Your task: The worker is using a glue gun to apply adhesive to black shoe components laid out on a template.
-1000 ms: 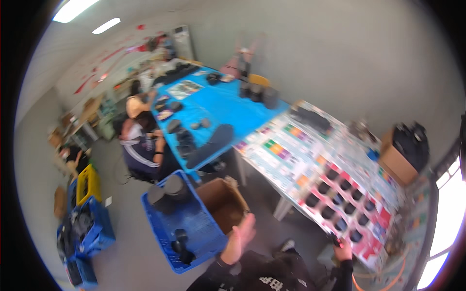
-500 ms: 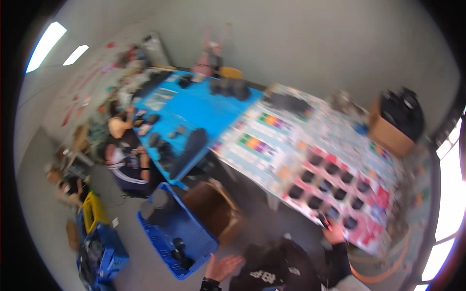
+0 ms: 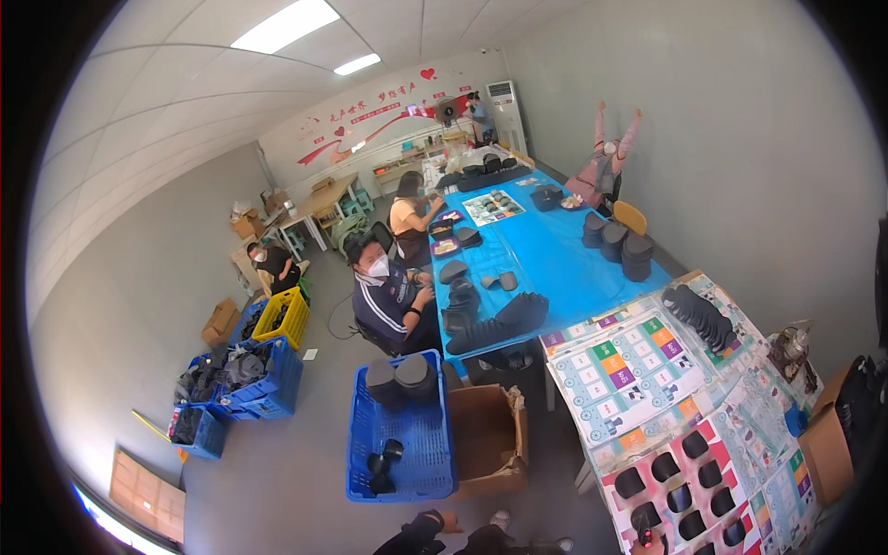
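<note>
My left hand (image 3: 447,520) hangs empty, grip loose, just below the blue crate (image 3: 403,444) — stiff, light plastic, best lifted by its rim.

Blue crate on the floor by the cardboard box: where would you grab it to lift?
Take the blue crate by its two long rims, one hand per side, from above. It stands upright and open-topped, with lattice walls. The right rim sits close to the cardboard box, so that side is tight. Dark pieces lie low inside, and grey stacks weigh its far end, so probably lift level.
</note>
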Available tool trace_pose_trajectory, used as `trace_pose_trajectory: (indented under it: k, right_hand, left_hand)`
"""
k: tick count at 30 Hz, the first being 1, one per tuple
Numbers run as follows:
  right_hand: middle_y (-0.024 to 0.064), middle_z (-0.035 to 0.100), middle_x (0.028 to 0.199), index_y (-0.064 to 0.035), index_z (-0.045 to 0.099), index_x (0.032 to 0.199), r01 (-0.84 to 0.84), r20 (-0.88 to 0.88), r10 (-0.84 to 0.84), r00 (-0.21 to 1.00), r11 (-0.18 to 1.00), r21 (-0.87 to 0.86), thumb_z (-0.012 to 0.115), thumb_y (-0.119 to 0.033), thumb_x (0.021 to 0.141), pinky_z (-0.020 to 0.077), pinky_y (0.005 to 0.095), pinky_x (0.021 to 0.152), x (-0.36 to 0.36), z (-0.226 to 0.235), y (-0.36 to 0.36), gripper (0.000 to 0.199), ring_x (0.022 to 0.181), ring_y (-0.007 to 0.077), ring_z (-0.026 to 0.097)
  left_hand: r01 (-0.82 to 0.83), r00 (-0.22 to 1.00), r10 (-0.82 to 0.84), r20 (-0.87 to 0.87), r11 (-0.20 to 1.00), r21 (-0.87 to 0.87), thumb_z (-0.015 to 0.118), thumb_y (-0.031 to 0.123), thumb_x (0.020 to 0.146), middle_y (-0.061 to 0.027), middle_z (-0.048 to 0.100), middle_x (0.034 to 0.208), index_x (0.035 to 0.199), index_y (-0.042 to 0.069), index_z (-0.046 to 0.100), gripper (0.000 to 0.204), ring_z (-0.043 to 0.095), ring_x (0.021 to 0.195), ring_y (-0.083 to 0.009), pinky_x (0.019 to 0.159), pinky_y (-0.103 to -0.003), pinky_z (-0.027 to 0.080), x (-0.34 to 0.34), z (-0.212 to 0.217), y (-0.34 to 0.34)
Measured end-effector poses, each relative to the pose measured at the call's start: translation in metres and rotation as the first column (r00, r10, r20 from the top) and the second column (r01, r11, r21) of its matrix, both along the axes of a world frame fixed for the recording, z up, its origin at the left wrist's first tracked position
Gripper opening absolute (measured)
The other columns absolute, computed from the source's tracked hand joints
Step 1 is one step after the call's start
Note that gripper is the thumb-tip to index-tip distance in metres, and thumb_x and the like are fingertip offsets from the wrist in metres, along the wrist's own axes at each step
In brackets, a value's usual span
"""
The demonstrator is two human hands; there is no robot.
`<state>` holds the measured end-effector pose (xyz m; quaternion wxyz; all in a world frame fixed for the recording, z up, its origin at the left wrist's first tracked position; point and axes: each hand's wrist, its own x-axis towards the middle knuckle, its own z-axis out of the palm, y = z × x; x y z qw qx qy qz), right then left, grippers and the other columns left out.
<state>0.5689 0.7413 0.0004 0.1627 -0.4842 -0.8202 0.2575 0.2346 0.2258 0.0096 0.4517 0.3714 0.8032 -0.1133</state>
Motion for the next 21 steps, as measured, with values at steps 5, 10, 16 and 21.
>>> trace_pose_trajectory:
  k: [5, 10, 16, 21]
  right_hand:
    - [0.0223, 0.067, 0.070, -0.0023, 0.069, 0.097, 0.071, -0.109, -0.092, 0.990, 0.982, -0.176, 0.064, -0.003, 0.066, 0.0556, 0.0484, 0.066, 0.020, 0.052, -0.029, 0.032, 0.068, 0.0388, 0.071]
    - [0.0258, 0.067, 0.083, -0.0001, 0.066, 0.098, 0.008, -0.097, -0.021, 0.995, 0.991, -0.133, 0.064, -0.005, 0.069, 0.0513, 0.0485, 0.074, 0.021, 0.103, -0.055, 0.029, 0.083, 0.0454, 0.066]
    - [0.0212, 0.070, 0.103, -0.0077, 0.066, 0.115, -0.084, -0.005, 0.084, 0.996, 0.992, -0.091, 0.063, -0.017, 0.080, 0.0532, 0.0494, 0.082, -0.046, 0.157, -0.076, 0.037, 0.097, 0.0436, 0.066]
    - [0.0231, 0.067, 0.094, -0.0075, 0.060, 0.103, -0.026, 0.118, 0.043, 0.992, 0.989, -0.143, 0.059, -0.019, 0.082, 0.0503, 0.0550, 0.078, -0.074, 0.158, -0.077, 0.024, 0.091, 0.0457, 0.064]
  left_hand:
    - [-0.230, 0.970, 0.220, 0.099, 0.968, 0.102, 0.051, 0.057, 0.096, -0.0200, 0.070, 0.119, 0.115, 0.006, 0.072, 0.058, 0.063, 0.115, -0.0407, 0.100, -0.049, 0.049, 0.007, -0.019, -0.006]
    - [-0.226, 0.974, 0.225, 0.017, 0.971, 0.076, 0.052, 0.055, 0.097, -0.0182, 0.070, 0.122, 0.118, 0.008, 0.071, 0.055, 0.063, 0.116, -0.0382, 0.101, -0.047, 0.048, -0.032, -0.048, -0.016]
    - [-0.332, 0.941, 0.333, 0.054, 0.888, 0.317, 0.052, 0.038, 0.099, -0.0111, 0.076, 0.099, 0.110, 0.009, 0.073, 0.037, 0.074, 0.081, -0.0254, 0.078, -0.038, 0.058, -0.105, -0.096, -0.036]
    - [-0.524, 0.850, 0.437, 0.293, 0.752, 0.400, 0.061, 0.035, 0.096, -0.0120, 0.076, 0.089, 0.113, 0.000, 0.070, 0.039, 0.074, 0.082, -0.0222, 0.078, -0.036, 0.056, -0.131, -0.089, -0.011]
